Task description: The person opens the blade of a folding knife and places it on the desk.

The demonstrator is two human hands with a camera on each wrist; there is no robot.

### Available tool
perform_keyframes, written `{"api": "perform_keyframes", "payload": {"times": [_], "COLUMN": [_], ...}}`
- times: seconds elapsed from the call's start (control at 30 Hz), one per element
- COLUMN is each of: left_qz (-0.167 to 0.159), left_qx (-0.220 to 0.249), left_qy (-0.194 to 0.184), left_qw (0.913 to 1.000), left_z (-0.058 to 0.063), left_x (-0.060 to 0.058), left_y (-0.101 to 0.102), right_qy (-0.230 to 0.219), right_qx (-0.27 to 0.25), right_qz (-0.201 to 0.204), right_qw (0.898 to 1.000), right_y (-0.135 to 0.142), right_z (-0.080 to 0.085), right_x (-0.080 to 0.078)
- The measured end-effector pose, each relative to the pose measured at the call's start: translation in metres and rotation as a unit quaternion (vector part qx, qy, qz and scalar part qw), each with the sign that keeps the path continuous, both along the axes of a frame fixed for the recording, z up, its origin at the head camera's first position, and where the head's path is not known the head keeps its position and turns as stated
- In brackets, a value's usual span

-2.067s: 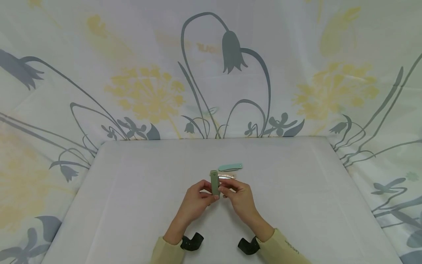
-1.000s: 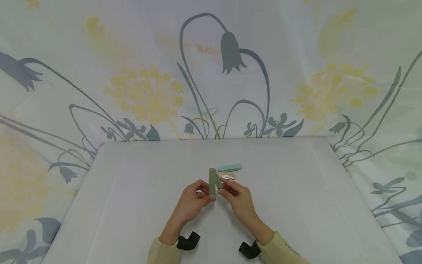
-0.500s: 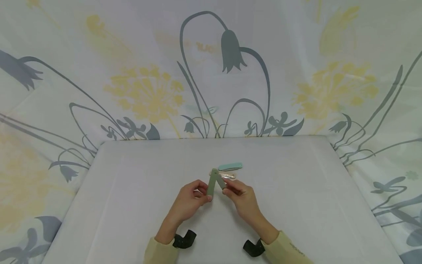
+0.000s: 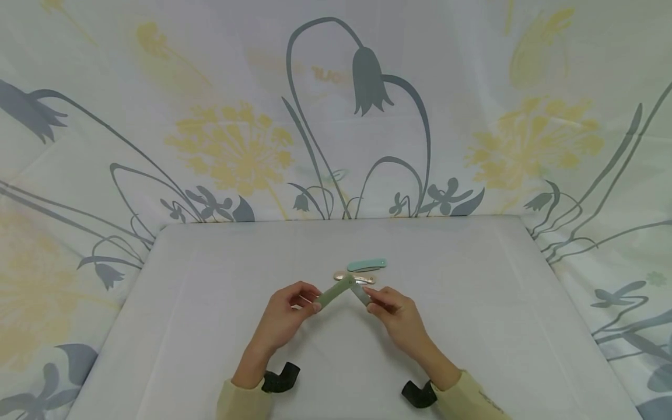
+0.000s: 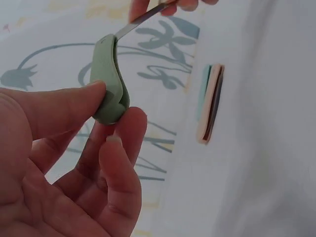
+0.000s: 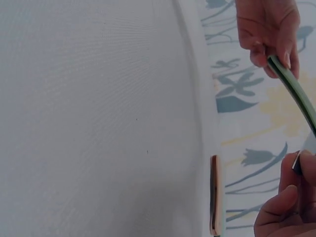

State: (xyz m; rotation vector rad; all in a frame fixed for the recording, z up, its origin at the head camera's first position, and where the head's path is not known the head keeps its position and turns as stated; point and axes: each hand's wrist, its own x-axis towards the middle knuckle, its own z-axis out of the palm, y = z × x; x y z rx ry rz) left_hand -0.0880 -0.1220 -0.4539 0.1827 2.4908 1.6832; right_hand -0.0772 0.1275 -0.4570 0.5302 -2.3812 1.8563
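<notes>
A folding knife with a green handle (image 4: 336,290) is held up between both hands, its silvery blade (image 4: 361,294) swung partway out from the handle. My left hand (image 4: 282,318) pinches the free end of the handle between thumb and fingers. The blade's far end is pinched by my right hand (image 4: 400,319), whose fingers hide the tip. Handle and blade form a wide, upside-down V with the pivot at the top. Just beyond the pivot lie a pale pink folding knife (image 4: 343,275) and a teal folding knife (image 4: 367,265), both folded, side by side on the table.
A white cloth covers the table (image 4: 472,303). Flower-printed fabric (image 4: 336,146) hangs behind it and along both sides. Black wrist mounts (image 4: 280,378) sit at both wrists, below tan sleeves (image 4: 244,401).
The green knife went from folded and upright to a wide angle, its blade now showing. My left hand moved left and my right hand moved right. The other two knives stayed put.
</notes>
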Motion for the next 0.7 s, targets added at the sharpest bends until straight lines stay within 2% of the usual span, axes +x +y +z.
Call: {"api": "perform_keyframes", "payload": {"times": [0.3,0.5,0.7], "left_qz": [0.015,0.005,-0.011], "left_qx": [0.018,0.031,0.009], "left_qy": [0.012,0.026,0.056], "left_qw": [0.9997,0.9992,0.9983], "left_z": [0.002,0.001,0.0], "left_x": [0.001,0.003,0.002], "left_y": [-0.005,-0.005,-0.006], "right_qy": [-0.033,-0.008,0.026], "right_qx": [0.031,0.065,0.109], "right_qz": [0.028,0.045,0.063], "right_qw": [0.999,0.997,0.992], "right_y": [0.007,0.01,0.019], "right_z": [0.002,0.002,-0.017], "right_x": [0.004,0.005,-0.003]}}
